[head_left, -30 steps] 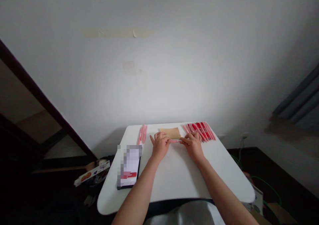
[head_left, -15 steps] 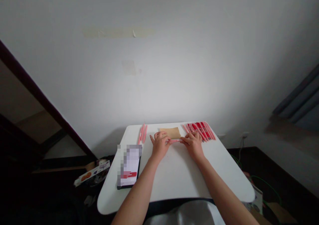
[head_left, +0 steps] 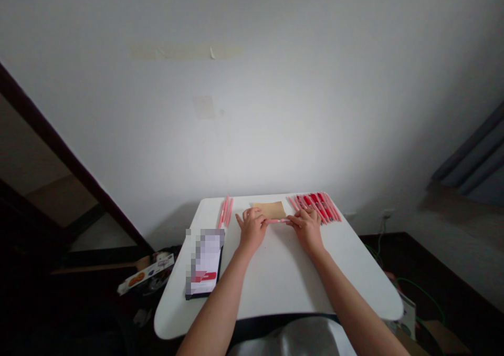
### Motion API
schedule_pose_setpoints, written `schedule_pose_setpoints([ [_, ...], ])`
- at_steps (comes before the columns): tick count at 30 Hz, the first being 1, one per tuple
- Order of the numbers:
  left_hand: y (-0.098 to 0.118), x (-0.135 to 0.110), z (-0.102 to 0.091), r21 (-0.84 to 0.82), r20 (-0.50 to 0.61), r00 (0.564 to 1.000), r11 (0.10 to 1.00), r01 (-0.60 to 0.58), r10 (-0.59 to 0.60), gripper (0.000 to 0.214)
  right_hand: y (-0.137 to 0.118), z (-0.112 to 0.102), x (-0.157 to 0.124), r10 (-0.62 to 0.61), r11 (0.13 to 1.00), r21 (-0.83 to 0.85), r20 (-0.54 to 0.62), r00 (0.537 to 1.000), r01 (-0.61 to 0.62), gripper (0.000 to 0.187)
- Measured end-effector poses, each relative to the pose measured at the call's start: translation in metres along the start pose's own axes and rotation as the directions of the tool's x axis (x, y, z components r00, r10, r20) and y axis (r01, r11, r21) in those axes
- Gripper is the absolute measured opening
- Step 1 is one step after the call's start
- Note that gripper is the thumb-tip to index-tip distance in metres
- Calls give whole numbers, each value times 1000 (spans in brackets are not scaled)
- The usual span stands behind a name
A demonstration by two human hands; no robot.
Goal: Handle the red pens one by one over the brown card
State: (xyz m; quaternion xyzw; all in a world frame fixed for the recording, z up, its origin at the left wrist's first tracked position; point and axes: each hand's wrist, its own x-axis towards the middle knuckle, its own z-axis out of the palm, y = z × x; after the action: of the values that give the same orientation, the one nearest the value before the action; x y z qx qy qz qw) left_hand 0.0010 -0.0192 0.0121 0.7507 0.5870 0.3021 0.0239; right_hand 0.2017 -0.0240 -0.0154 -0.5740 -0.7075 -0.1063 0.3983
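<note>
A slim pink pen (head_left: 277,220) lies crosswise between my two hands, near the front edge of a brown piece of paper or card (head_left: 271,209). My left hand (head_left: 254,229) has its thumb and fingertips closed on the pen's left end, with the other fingers bent. At the right end, my right hand (head_left: 306,226) pinches the pen the same way. Fingers cover both ends of it. Just beyond my right hand is a row of pink and red pens (head_left: 321,207), several side by side.
On the white table (head_left: 283,282), a few pink pens (head_left: 226,211) lie at the back left. A phone (head_left: 208,261) with a partly blurred screen sits in front of them. The wall (head_left: 275,135) rises right behind the table; boxes and cables are on the floor at both sides.
The pen between my hands has shifted or turned slightly, and more of its length shows. My right hand has moved a touch to the right. The left hand stays nearly in place.
</note>
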Motion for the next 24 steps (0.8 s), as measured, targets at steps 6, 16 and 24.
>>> schedule_pose_setpoints([
  [6,1,0,-1,-6,-26,1000,1000,15,-15,20,1,-2,1,27,1000,0,-35,999,-27,18],
  [16,-2,1,-1,-6,-62,996,998,63,-63,18,2,-1,1,91,996,-13,-91,992,-93,19],
  [24,-2,1,-3,-9,-113,984,990,139,-139,18,8,3,-1,114,991,-53,-127,985,-121,25],
])
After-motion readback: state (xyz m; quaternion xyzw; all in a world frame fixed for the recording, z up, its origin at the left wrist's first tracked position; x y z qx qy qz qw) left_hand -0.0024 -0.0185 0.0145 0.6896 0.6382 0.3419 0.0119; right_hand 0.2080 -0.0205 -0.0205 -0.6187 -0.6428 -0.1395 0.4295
